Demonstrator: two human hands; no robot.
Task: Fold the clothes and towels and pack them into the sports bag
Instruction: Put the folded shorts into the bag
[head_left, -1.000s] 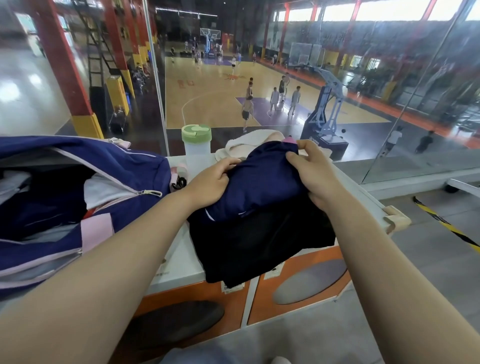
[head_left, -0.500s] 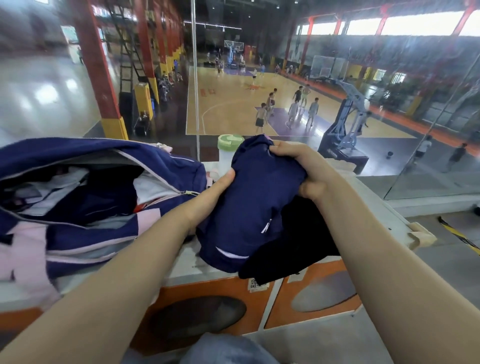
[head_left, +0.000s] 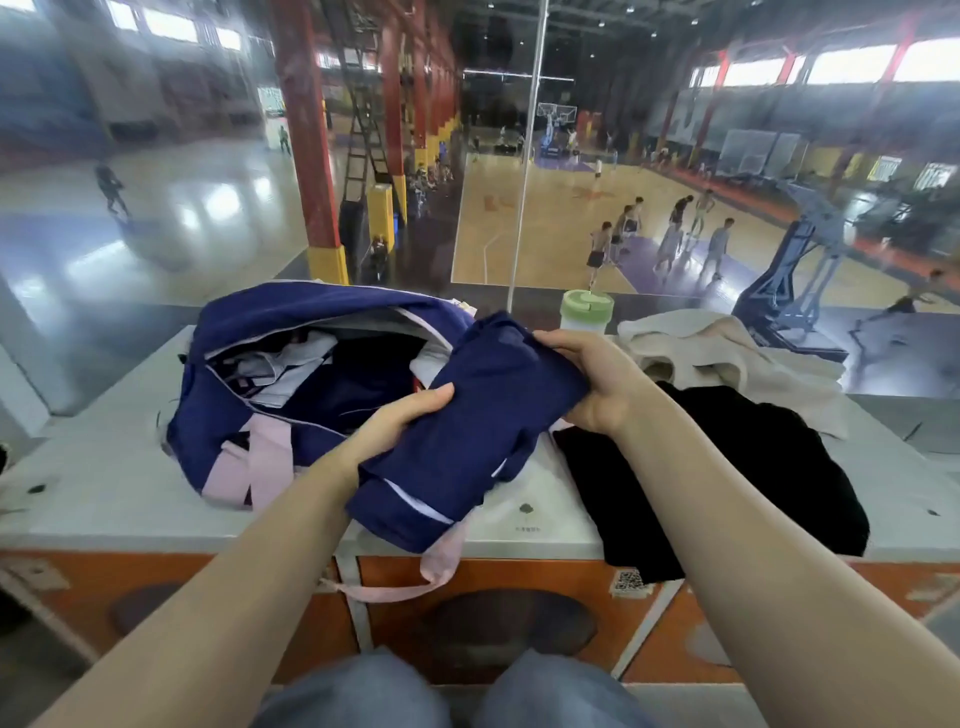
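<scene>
A folded navy garment with white trim (head_left: 483, 421) hangs between my hands, just right of the open mouth of the navy sports bag (head_left: 249, 332). My left hand (head_left: 400, 421) grips its near left edge. My right hand (head_left: 587, 379) grips its far right end. The bag has pink straps and lies unzipped on the white counter (head_left: 104, 467), with white and dark clothes inside. A black garment (head_left: 727, 467) lies flat to the right, and a beige towel (head_left: 727, 358) is bunched behind it.
A white bottle with a green lid (head_left: 586, 310) stands behind the held garment, against a glass wall that overlooks a basketball court. A pink strap (head_left: 441, 566) dangles over the counter's front edge. My knees are below the counter.
Both hands have lifted the navy garment off the black one and carried it left toward the bag's opening. The view has turned left, showing the whole bag.
</scene>
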